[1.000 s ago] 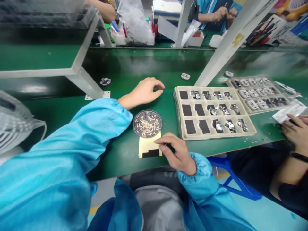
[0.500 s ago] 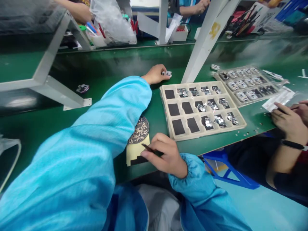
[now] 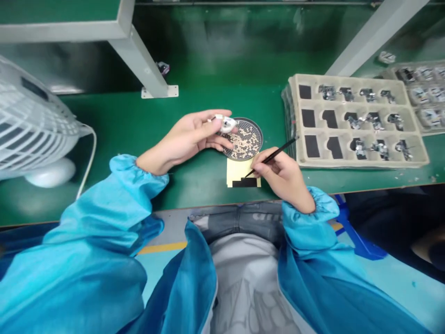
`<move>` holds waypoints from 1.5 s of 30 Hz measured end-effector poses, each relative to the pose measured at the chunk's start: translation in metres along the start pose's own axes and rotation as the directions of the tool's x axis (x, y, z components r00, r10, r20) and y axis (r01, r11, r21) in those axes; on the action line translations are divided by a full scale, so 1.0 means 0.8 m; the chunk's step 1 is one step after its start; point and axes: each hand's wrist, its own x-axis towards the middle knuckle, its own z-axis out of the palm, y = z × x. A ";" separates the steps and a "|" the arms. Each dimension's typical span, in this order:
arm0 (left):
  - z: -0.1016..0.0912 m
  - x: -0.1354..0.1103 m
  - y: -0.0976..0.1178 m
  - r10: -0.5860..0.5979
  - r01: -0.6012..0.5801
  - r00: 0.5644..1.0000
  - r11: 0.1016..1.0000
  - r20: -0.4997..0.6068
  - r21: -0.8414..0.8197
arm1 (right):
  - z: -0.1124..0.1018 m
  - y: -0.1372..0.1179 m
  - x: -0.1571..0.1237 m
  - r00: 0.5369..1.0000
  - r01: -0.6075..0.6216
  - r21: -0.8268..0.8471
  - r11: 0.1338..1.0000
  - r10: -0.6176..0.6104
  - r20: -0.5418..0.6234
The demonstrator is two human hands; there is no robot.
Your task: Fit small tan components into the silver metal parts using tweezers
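My left hand [image 3: 189,137] is closed on a small white and silver device part [image 3: 227,124], held just above the left edge of a round dark dish [image 3: 260,139]. Many tiny beige pieces lie scattered in that dish. Between the fingers of my right hand [image 3: 280,171] is a pair of slim black tweezers [image 3: 274,154]. Their pointed end reaches down to a black strip [image 3: 248,183] on a yellow paper pad [image 3: 233,171], right in front of the dish. Whether the tip touches the strip, I cannot tell.
To the right stands a beige compartment tray [image 3: 361,161] with several metal parts. Another filled tray [image 3: 434,132] lies beyond it. A white fan [image 3: 38,120] is at the left. Shelf legs [image 3: 142,60] rise from the green bench [image 3: 194,185], and a co-worker's dark sleeve shows at lower right.
My left hand has come back from the rear of the bench to the dish with the device part. My right hand has turned the tweezers tip-down at the strip. The view has swung left and downward.
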 end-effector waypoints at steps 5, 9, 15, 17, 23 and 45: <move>0.004 -0.016 0.001 -0.146 0.124 0.955 0.987 0.259 0.101 | 0.001 0.002 0.002 0.998 -0.054 -0.058 0.997 0.053 -0.018; 0.009 -0.021 -0.007 -0.262 0.171 0.887 0.952 0.381 0.256 | 0.002 -0.004 0.001 0.999 -0.035 -0.111 0.993 0.033 -0.025; 0.010 -0.026 -0.009 -0.283 0.076 0.880 0.878 0.382 0.473 | 0.002 -0.008 -0.001 0.998 -0.049 -0.117 0.992 0.045 -0.039; 0.012 -0.027 -0.008 -0.279 0.058 0.884 0.862 0.375 0.504 | 0.002 -0.011 -0.001 0.999 -0.039 -0.093 0.995 0.036 -0.033; 0.017 -0.028 -0.011 -0.280 0.087 0.897 0.871 0.342 0.484 | 0.010 -0.016 0.002 0.966 0.202 0.002 0.979 -0.199 -0.165; 0.013 -0.029 -0.016 -0.250 0.075 0.903 0.892 0.350 0.445 | 0.027 -0.009 -0.003 0.912 0.364 -0.277 0.889 -0.400 -0.087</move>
